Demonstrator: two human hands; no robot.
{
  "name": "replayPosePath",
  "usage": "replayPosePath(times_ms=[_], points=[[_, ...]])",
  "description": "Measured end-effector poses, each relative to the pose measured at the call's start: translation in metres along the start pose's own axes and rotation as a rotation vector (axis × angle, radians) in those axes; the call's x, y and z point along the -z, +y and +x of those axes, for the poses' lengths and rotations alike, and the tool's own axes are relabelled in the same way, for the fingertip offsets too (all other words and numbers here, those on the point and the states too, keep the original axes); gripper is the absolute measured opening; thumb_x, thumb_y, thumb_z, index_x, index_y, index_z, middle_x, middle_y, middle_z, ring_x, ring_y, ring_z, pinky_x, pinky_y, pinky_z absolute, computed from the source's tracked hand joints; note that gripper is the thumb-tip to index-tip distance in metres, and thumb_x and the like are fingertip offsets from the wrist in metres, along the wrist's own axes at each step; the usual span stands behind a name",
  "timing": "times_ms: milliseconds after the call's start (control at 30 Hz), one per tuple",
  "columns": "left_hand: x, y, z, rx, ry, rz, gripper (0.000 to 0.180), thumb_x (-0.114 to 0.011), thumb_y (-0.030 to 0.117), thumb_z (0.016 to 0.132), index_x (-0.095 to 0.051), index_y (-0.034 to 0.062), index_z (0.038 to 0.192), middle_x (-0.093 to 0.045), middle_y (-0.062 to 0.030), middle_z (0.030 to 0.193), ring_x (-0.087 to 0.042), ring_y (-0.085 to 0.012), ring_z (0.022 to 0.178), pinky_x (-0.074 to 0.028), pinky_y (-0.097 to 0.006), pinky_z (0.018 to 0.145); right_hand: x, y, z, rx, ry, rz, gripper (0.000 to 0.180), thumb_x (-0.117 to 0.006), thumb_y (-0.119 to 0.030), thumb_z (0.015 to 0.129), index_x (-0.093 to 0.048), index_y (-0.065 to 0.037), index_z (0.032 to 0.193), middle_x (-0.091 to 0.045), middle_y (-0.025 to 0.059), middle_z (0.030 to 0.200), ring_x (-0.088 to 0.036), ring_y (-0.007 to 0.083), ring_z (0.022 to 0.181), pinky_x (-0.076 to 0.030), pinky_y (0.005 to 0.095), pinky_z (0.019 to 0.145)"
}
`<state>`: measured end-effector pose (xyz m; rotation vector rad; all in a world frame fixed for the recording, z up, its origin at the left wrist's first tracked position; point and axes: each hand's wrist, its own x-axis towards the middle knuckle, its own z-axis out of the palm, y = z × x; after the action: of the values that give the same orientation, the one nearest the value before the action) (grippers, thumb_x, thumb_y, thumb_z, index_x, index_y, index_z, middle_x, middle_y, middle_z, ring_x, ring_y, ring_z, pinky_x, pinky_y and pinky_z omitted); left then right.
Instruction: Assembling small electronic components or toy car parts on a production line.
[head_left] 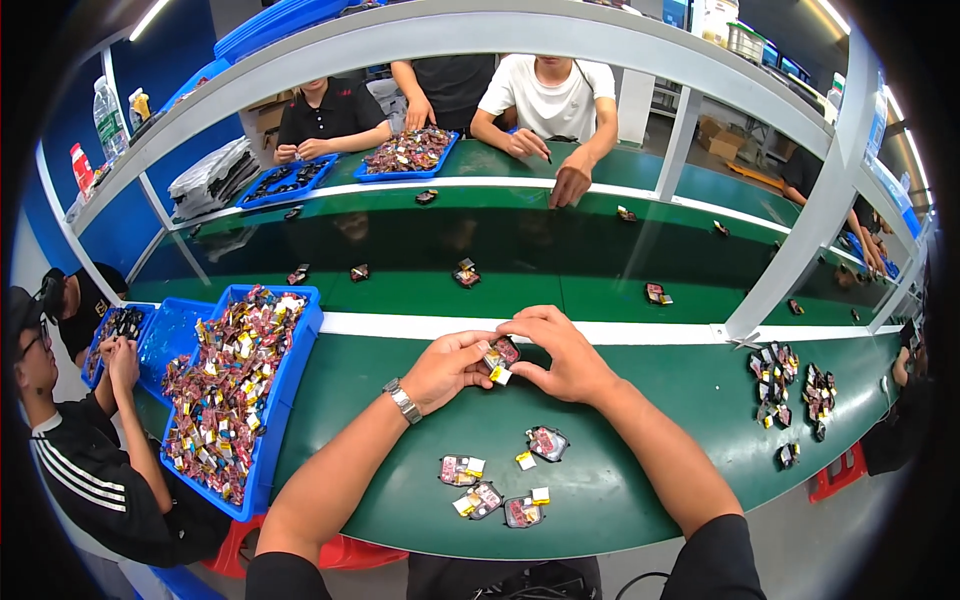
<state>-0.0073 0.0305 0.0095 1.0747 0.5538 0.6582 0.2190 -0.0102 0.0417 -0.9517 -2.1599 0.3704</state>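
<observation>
At my far left sits a blue bin [288, 375] heaped with small wrapped parts, its long side running away from me along the green table [640, 400]. My left hand [448, 368], a watch on its wrist, is pinched shut on the left edge of a small dark part [503, 354] with a yellow tab. The part sits between both hands, just ahead of me at table centre, tilted a little with the tab end lower, towards the left hand. My right hand [562, 352] curls over its top and right side, fingers closed on it. I judge both hands equally near. Four similar pieces [497, 481] lie on the table nearer my body, below the hands.
</observation>
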Motion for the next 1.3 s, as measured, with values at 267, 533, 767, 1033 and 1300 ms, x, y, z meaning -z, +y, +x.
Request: replayPosePath(times_ms=[267,533,767,1033,1300], points=[[-0.016,0.001,-0.004,-0.044,0.029,-0.088,0.043,-0.052,0.008,0.098,-0.042,0.0037,0.14,-0.059,-0.0121,0.122,-0.063,-0.021,0.109,-0.054,-0.04,0.097,-0.019,-0.029,-0.008,-0.125,0.276,-0.205,0.031,-0.075,-0.008,0.076,-0.069,-0.007,0.106,-0.062,0.0087,0.11,-0.06,0.0272,0.102,-0.052,0.0364,0.085],[-0.02,-0.005,-0.002,-0.091,0.036,-0.076,0.036,-0.051,0.001,0.096,-0.041,0.0063,0.13,-0.057,-0.0128,0.124,-0.059,-0.0219,0.115,-0.052,-0.042,0.101,-0.025,-0.016,-0.006,0.105,0.263,-0.369,0.025,-0.073,-0.004,0.072,-0.066,-0.005,0.096,-0.062,0.0084,0.105,-0.06,0.026,0.096,-0.052,0.0368,0.08],[-0.02,-0.007,-0.003,-0.079,0.037,-0.027,0.037,-0.047,-0.003,0.096,-0.041,0.0065,0.131,-0.056,-0.0132,0.126,-0.059,-0.0212,0.116,-0.052,-0.04,0.101,-0.02,-0.016,-0.007,-0.002,0.152,-0.151,0.02,-0.073,-0.002,0.074,-0.063,-0.007,0.09,-0.06,0.0094,0.115,-0.057,0.0294,0.106,-0.05,0.0387,0.087],[-0.022,-0.002,-0.003,-0.076,-0.017,0.004,0.046,-0.049,-0.004,0.093,-0.041,0.0035,0.138,-0.052,-0.0135,0.131,-0.057,-0.0222,0.119,-0.051,-0.04,0.102,-0.022,-0.009,-0.009,-0.097,0.123,-0.056,0.011,-0.071,-0.009,0.079,-0.07,-0.007,0.09,-0.059,0.0099,0.12,-0.054,0.0302,0.113,-0.048,0.0397,0.094],[-0.021,-0.002,-0.003,-0.102,-0.058,0.019,0.048,-0.053,-0.004,0.091,-0.041,0.0017,0.137,-0.051,-0.0146,0.132,-0.056,-0.0223,0.12,-0.05,-0.041,0.104,-0.025,-0.01,-0.01,-0.142,0.162,-0.044,0.01,-0.071,-0.009,0.08,-0.071,-0.006,0.089,-0.061,0.0096,0.119,-0.056,0.0281,0.112,-0.048,0.0385,0.094]])
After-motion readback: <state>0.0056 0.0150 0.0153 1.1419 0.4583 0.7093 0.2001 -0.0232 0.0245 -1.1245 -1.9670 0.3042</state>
